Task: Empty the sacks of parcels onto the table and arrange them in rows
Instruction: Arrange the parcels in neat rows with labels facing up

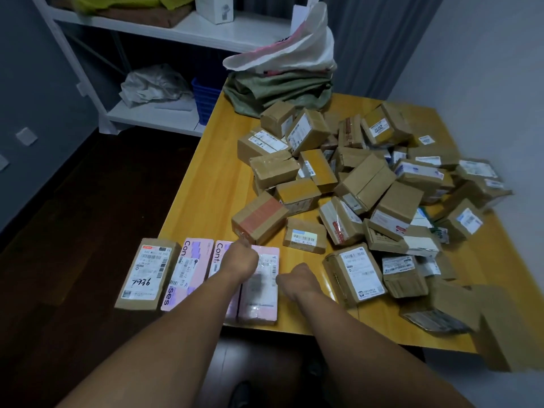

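Fingers of left hand (240, 257) and right hand (297, 279) hidden, grip unclear, at pink parcels (194, 269) on yellow table (212, 184) by shelving (176, 32).

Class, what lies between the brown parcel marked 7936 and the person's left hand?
Head view: a pink parcel, then a second pink parcel, partly under the left hand.
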